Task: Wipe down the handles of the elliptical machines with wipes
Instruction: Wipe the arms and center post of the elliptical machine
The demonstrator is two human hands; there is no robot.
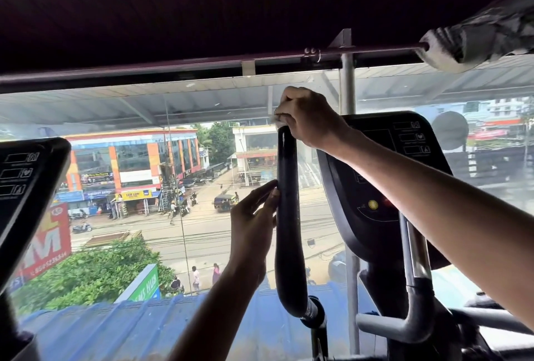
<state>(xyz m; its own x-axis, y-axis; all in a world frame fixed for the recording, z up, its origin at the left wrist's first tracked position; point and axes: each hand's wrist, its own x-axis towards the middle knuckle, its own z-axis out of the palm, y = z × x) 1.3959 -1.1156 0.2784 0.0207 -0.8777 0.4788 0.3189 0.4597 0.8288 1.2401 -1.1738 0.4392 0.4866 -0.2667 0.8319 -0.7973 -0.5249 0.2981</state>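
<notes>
A black padded elliptical handle [287,216] stands upright in the middle of the view, its surface shiny. My right hand [306,117] grips the handle's top end with a white wipe [276,120] pressed under its fingers; only a small edge of the wipe shows. My left hand [254,222] touches the handle's left side about halfway down, fingers nearly straight against it.
The machine's black console [375,193] with a yellow button sits just right of the handle, above a grey fixed bar [404,323]. Another console [26,187] stands at the left edge. A large window [144,187] directly ahead overlooks a street. A rolled curtain [485,33] hangs top right.
</notes>
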